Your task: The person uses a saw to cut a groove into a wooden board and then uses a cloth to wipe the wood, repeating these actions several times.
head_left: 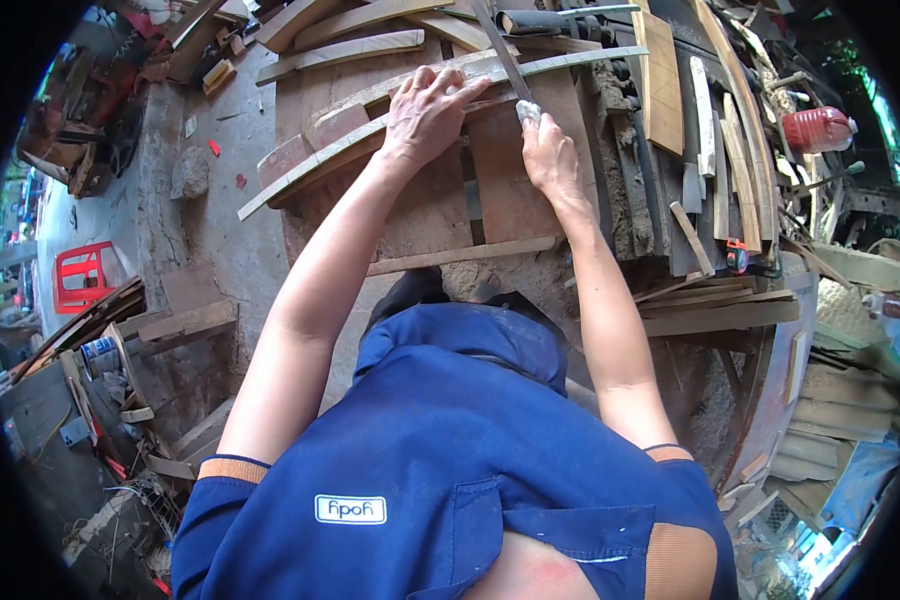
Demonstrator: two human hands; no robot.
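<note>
My left hand [425,115] presses down on a long, slightly curved wooden strip [315,165], its fingers bent over the wood and the thumb side toward the right. My right hand [552,158] is wrapped around the pale, wrapped handle [528,112] of a tool with a long, narrow metal blade [502,52]. That blade points away from me and crosses over the strip just right of my left hand. Whether its edge is toothed does not show. Under the strip lie other wooden pieces [340,124] on a brown board bench [400,215].
More wooden slats [360,50] lie at the far side of the bench. To the right are stacked boards [662,90], a tape measure [737,256] and a red plastic jug [818,130]. A red plastic chair [82,276] stands at left. Scrap wood [190,320] piles up near my left side.
</note>
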